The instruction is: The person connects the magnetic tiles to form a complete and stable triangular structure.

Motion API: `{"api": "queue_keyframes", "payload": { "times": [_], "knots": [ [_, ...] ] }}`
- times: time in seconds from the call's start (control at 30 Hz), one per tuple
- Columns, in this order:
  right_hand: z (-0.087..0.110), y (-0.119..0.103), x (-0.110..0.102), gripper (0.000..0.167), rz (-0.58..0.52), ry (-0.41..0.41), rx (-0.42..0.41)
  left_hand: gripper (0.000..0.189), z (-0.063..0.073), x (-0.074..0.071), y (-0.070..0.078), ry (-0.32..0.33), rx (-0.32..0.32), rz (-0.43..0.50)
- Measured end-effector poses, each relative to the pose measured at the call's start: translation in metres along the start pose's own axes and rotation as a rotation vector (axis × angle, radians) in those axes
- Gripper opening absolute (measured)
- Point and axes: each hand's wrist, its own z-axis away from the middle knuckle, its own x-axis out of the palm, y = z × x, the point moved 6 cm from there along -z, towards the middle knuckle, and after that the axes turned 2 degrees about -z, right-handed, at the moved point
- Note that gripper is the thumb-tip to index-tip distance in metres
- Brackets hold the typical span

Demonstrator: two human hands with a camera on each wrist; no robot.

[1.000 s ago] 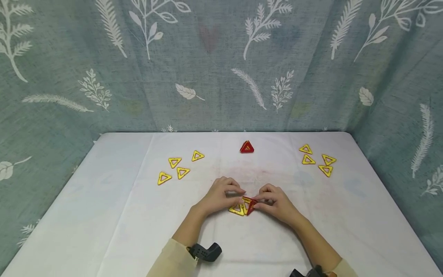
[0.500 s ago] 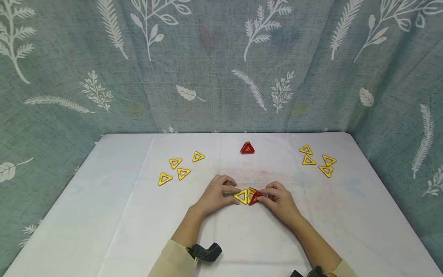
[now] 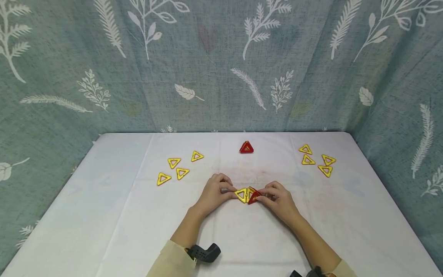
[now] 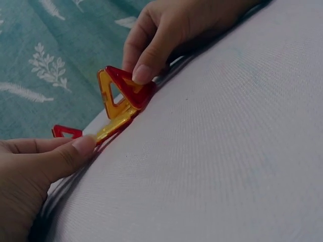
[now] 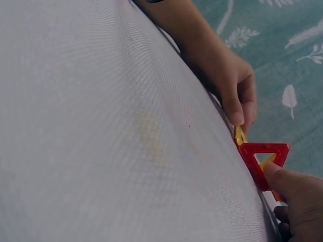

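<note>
Yellow triangular tile [image 4: 114, 128], nearly flat on the white tabletop [image 3: 121, 215] between the hands, is pinched at one corner by the left hand [image 3: 215, 192], thumb and fingers closed upon it. The right hand [image 3: 279, 200] likewise pinches a tilted red tile [image 5: 254, 169] beside a raised yellow tile [image 4: 106, 93]. Good handling probably asks for light, even pressure (a hard squeeze might fold the joint) and flush edges. The frames appear glossy, translucent plastic, open-centred, round-cornered. Beyond stands a red pyramid-like piece [image 3: 247, 147], flanked by four loose triangles [image 3: 178, 174] and four more triangles [image 3: 325, 167].
</note>
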Motion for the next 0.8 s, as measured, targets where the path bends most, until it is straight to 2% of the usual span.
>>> {"api": "queue_keyframes", "payload": {
  "times": [0.23,0.37,0.5,0.57,0.73,0.8],
  "knots": [
    [-0.001,0.0,0.0,0.019,-0.018,-0.018,0.016,0.013,-0.001,0.001,0.0,0.03,-0.087,0.171],
    [-0.001,0.0,0.001,0.019,-0.02,-0.038,0.043,0.014,-0.001,0.002,0.006,0.063,-0.075,0.205],
    [-0.001,-0.002,0.002,0.019,-0.022,-0.051,0.03,0.014,-0.001,0.003,0.014,0.098,-0.009,0.205],
    [-0.001,-0.003,0.002,0.019,-0.023,-0.051,0.01,0.016,-0.001,0.004,0.019,0.103,0.044,0.181],
    [-0.001,-0.004,0.002,0.019,-0.026,-0.052,-0.018,0.022,-0.001,0.009,0.028,0.071,0.174,0.005],
    [-0.001,-0.004,0.002,0.019,-0.025,-0.051,-0.03,0.024,0.0,0.011,0.028,0.052,0.192,-0.041]
  ]
}}
